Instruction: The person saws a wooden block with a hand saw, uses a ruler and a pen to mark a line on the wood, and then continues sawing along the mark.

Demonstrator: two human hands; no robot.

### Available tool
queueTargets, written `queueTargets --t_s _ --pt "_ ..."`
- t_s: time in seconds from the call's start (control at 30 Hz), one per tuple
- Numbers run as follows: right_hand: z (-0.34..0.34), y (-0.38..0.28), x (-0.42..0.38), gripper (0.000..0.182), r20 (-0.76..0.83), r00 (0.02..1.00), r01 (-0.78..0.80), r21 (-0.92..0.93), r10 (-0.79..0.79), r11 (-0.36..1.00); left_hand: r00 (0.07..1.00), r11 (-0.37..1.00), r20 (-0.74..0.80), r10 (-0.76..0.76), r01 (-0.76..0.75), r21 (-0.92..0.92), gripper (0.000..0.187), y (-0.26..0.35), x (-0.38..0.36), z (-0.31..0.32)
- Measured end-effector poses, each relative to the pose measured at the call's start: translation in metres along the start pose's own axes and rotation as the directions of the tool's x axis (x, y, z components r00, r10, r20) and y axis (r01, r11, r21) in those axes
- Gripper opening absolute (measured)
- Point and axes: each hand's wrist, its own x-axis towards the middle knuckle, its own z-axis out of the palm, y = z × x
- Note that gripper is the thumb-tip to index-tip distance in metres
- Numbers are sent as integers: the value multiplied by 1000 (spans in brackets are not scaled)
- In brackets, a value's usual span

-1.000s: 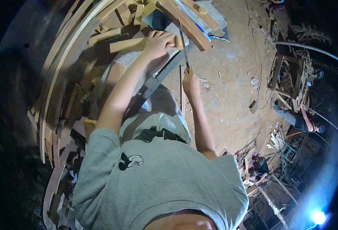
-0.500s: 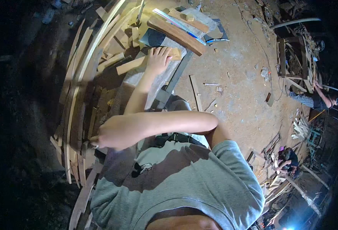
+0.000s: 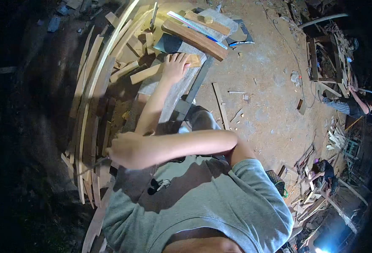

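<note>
The left hand (image 3: 175,65) lies flat on a pale wooden block (image 3: 162,69) at the far end of the grey bench (image 3: 175,90), fingers pressed together and laid over its right half; the block is a short, squared length of light wood, clean-edged, lying crosswise with its left end jutting past the bench; the right hand (image 3: 124,148) reaches across the body to the near left, fingers curled tight around a thin dark tool (image 3: 94,163) pointing left over the stacked curved strips (image 3: 89,114).
</note>
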Motion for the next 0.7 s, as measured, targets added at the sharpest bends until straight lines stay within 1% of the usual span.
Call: queueTargets --t_s 0.07,0.1,0.13,0.17,0.2,0.27,0.3,0.37,0.4,0.47,0.5,0.53,0.57,0.6,0.63,0.67,0.7 --pt "-5 -14 -2 44 13 999 -30 17 30 999 1000 1000 -5 -4 4 -10 42 2 -2 0" --pt "-13 -22 -6 41 -11 999 -42 -7 42 999 1000 1000 -3 -6 6 -10 42 3 -3 -1" --pt "-16 -27 -12 40 -36 998 -54 -32 53 998 999 1000 33 -15 15 -12 42 4 -2 -3" --pt "-10 -26 -19 33 -205 979 19 22 -14 1000 997 1000 69 -22 23 -11 43 4 -1 -5" --pt "-9 -23 -17 33 -207 978 21 21 -17 1000 997 1000 70 -21 21 -8 43 3 -2 -6" --pt "-6 -16 -9 31 -128 991 -34 31 38 999 996 1000 88 -22 21 13 43 4 -1 -7" --pt "-1 -15 -4 31 -132 991 -34 29 37 999 996 1000 87 -18 17 16 43 3 -2 -4" --pt "9 -15 5 32 32 986 -161 7 161 987 1000 1000 -6 26 -26 7 43 -1 -3 1" --pt "10 -20 3 32 26 986 -162 5 162 987 999 999 -6 32 -32 9 43 -2 -4 1" --pt "11 -33 -6 32 -195 976 -111 -56 98 992 1000 1000 -6 -5 5 18 42 0 -6 3" --pt "4 -37 -12 33 -214 972 -96 26 100 995 1000 1000 -7 -6 6 18 42 2 -8 0" --pt "2 -40 -14 33 -214 972 -94 25 97 995 999 1000 40 -31 31 1 43 3 -12 -3" --pt "1 -43 -16 33 -176 982 -69 40 75 997 995 998 88 -54 55 -14 43 4 -16 -7" --pt "1 -45 -17 34 -137 989 -45 57 53 997 995 998 90 -53 55 -11 43 6 -21 -13" --pt "8 -45 -11 34 -138 989 -43 58 51 997 992 996 102 -71 77 -52 42 8 -26 -20" --pt "20 -41 1 33 -95 995 -29 100 39 995 989 991 116 -88 99 -93 41 10 -31 -26" --pt "32 -38 10 32 -54 998 -17 142 25 990 989 991 119 -88 99 -91 41 11 -38 -29"
